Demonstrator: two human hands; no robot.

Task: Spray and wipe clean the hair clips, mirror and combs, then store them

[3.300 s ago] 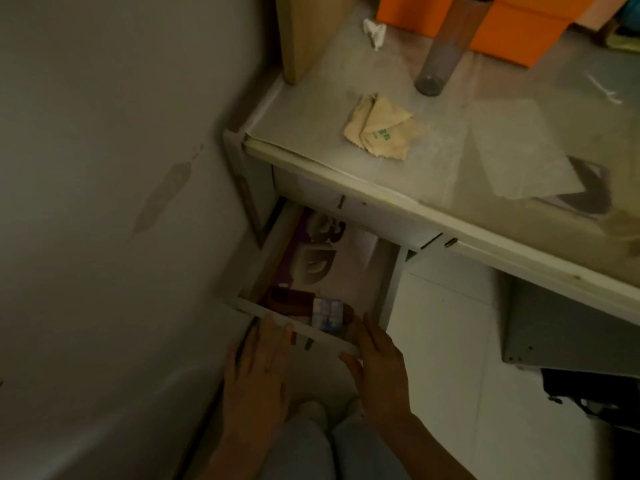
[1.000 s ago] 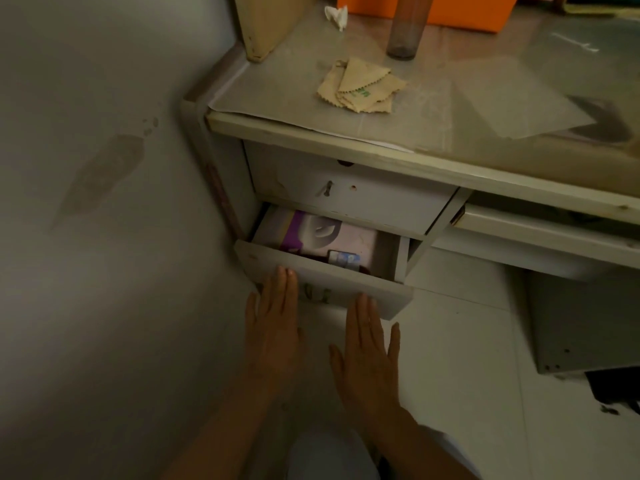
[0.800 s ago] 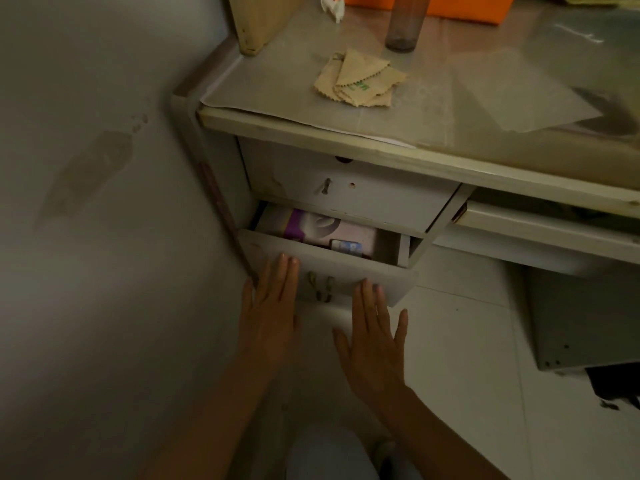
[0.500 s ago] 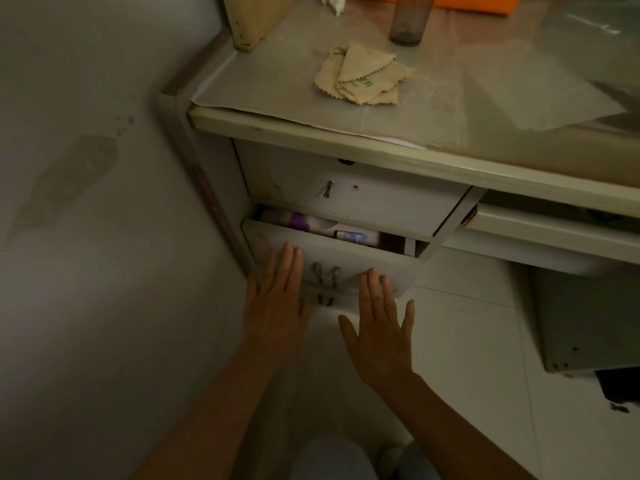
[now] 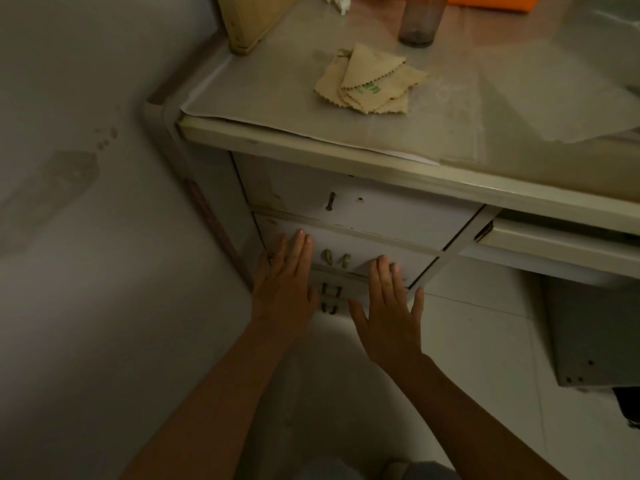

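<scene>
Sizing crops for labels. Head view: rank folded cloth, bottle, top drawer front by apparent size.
1. top drawer front
2. folded cloth
3. bottle, though the frame's top edge crops it, so its full size is unknown.

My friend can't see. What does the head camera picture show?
Two flat hands, left hand and right hand, press on the shut white middle drawer of a cream desk. A folded tan zigzag-edged cloth lies on top.
</scene>
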